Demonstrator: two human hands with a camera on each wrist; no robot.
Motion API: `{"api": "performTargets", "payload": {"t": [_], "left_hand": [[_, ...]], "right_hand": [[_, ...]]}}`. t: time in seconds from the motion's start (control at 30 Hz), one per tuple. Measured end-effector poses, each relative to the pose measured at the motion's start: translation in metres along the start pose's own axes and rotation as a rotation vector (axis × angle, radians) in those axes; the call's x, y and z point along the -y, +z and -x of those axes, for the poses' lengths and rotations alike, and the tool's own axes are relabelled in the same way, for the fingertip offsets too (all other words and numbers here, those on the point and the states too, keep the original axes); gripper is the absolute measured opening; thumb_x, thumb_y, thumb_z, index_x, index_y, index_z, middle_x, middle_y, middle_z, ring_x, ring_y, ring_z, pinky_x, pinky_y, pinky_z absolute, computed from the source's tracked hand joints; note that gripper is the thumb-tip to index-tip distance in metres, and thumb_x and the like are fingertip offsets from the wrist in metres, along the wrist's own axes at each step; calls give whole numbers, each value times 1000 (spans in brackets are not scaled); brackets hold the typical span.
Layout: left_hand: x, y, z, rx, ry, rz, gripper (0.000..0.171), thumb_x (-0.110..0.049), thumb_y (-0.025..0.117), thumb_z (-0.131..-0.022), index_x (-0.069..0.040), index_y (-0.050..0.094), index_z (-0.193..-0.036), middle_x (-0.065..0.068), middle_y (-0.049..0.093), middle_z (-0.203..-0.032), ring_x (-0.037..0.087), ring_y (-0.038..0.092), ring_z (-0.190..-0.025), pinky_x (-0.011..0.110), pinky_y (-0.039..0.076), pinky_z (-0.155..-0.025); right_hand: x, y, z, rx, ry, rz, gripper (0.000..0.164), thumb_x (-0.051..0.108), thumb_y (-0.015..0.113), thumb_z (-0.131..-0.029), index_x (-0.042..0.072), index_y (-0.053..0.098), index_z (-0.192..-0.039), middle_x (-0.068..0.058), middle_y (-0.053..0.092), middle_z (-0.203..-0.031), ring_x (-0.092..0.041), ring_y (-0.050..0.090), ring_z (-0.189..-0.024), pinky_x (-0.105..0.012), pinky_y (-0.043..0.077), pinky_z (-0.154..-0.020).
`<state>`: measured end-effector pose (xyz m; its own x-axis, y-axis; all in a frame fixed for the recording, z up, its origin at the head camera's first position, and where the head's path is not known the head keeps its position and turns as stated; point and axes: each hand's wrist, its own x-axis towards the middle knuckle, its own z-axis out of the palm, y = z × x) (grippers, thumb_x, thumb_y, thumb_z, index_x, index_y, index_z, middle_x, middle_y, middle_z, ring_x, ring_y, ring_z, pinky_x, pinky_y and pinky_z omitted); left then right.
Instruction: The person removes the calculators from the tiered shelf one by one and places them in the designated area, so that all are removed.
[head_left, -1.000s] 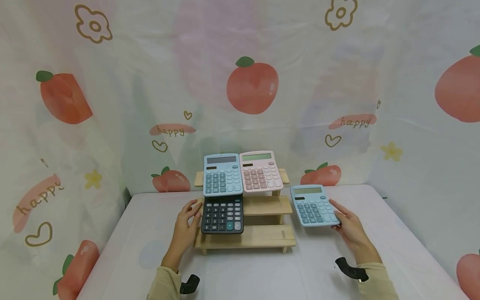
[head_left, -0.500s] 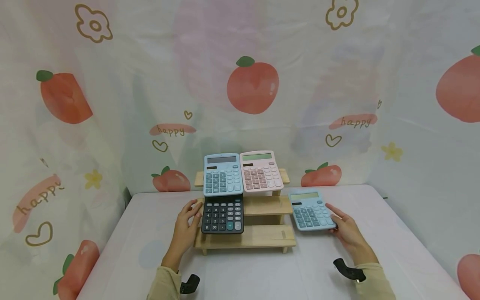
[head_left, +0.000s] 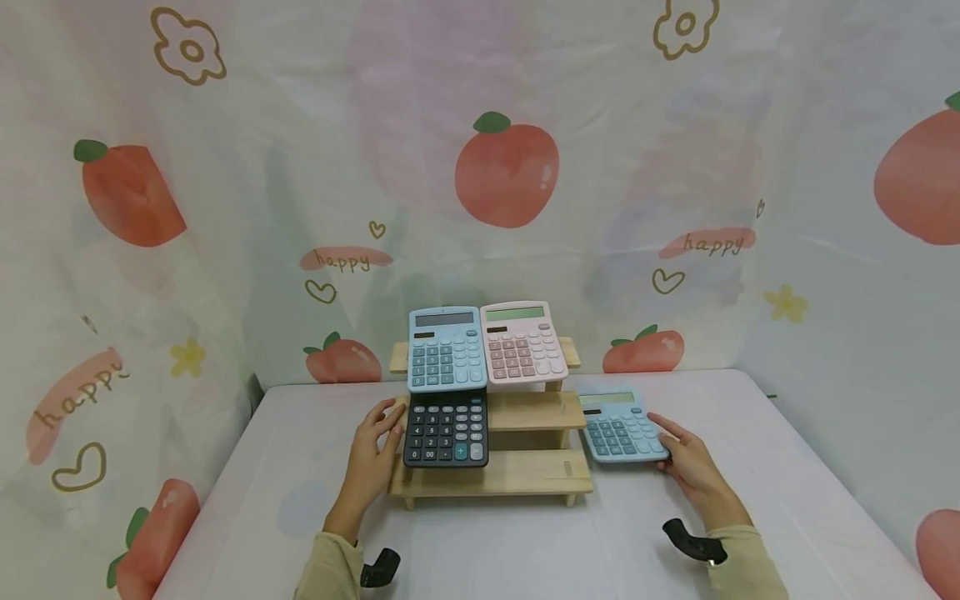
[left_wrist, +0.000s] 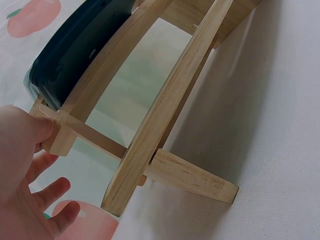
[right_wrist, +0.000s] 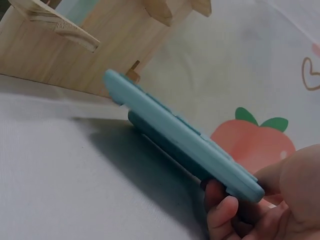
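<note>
My right hand (head_left: 693, 475) grips a light blue calculator (head_left: 624, 429) by its near right corner, beside the right side of a wooden tiered stand (head_left: 498, 482). In the right wrist view the calculator (right_wrist: 175, 137) is edge-on and tilted, its raised end close to the stand, with fingers below it. My left hand (head_left: 369, 454) is at the stand's left side. The left wrist view has its thumb and forefinger pinching the end of a wooden shelf (left_wrist: 107, 65), other fingers spread. A black calculator (head_left: 446, 433) leans on the stand right beside that hand.
Another light blue calculator (head_left: 446, 350) and a pink calculator (head_left: 522, 342) stand side by side on the top tier. The white-covered table (head_left: 525, 550) meets a fruit-printed cloth backdrop (head_left: 420, 167) behind and at both sides.
My right hand has lowered the light blue calculator and moved it slightly left, so its left edge is now at the stand's side. The left hand stays in place.
</note>
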<state>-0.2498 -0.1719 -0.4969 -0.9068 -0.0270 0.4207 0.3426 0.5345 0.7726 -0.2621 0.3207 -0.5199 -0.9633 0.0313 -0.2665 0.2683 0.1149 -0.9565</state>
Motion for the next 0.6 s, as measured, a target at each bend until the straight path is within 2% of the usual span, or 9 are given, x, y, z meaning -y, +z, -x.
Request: {"api": "performTargets", "payload": {"t": [0.07, 0.2, 0.43, 0.6], "left_hand": [[0, 0, 0, 2, 1, -5, 36, -6, 56, -102, 2, 61, -136, 23, 50, -150, 48, 47, -136, 68, 35, -112], [-1, -1, 0, 11, -11, -6, 36, -7, 56, -102, 1, 61, -137, 22, 50, -151, 48, 46, -137, 67, 33, -113], [-1, -1, 0, 16, -20, -16, 36, -7, 55, -103, 1, 60, -138, 21, 49, -151, 47, 46, -138, 68, 33, -113], [-1, -1, 0, 18, -20, -15, 36, -8, 55, -103, 0, 61, -138, 20, 50, -151, 48, 45, -138, 69, 32, -113]], "right_hand": [[0, 0, 0, -7, 6, 7, 52, 22, 26, -112, 12, 20, -163, -13, 32, -158, 4, 53, -92, -21, 48, -72], [0, 2, -1, -16, 9, 6, 53, 26, 25, -112, 10, 19, -162, -17, 22, -164, 5, 51, -94, -21, 48, -72], [5, 3, 1, -35, 27, 47, 58, 36, 28, -111, 9, 21, -162, -16, 20, -166, 4, 48, -96, -21, 48, -72], [8, 3, 3, -56, 24, 131, 59, 37, 29, -111, 5, 23, -161, -21, 25, -162, 1, 49, -93, -21, 50, -69]]}}
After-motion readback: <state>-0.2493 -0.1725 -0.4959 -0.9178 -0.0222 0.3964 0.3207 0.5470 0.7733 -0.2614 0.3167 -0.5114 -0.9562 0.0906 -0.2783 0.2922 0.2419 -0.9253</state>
